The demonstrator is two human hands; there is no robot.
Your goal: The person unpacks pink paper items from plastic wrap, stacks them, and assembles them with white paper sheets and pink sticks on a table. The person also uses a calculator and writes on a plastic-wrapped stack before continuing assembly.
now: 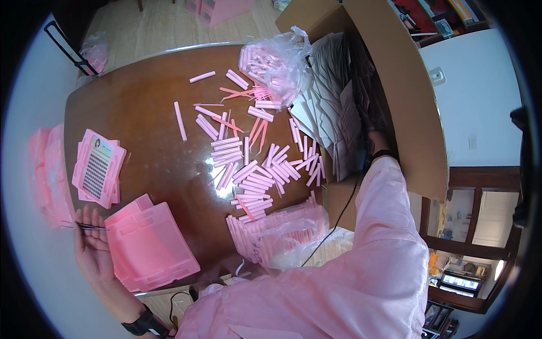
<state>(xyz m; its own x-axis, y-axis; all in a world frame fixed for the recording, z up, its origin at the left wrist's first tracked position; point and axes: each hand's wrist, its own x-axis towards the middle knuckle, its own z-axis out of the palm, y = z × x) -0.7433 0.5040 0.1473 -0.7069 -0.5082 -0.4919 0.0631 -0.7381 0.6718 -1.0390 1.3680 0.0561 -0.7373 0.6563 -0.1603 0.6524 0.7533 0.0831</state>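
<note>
The left hand [93, 248] is hovering at the near left edge of the brown counter [141, 107], its grip pinching a thin dark pair of tweezers [84, 226] that is pointing right, just beside a stack of pink plastic trays [149, 246]. The right hand [377, 138] is reaching into the open cardboard box [406, 96] at the far right — its grip is hidden among the grey card sheets [333, 107], so I cannot tell how it is set. Between the hands, small pink tubes [259, 175] are lying scattered across the counter, with a clear bag [276, 65] of more behind them and a pink lash card [99, 166] sitting to the left.
</note>
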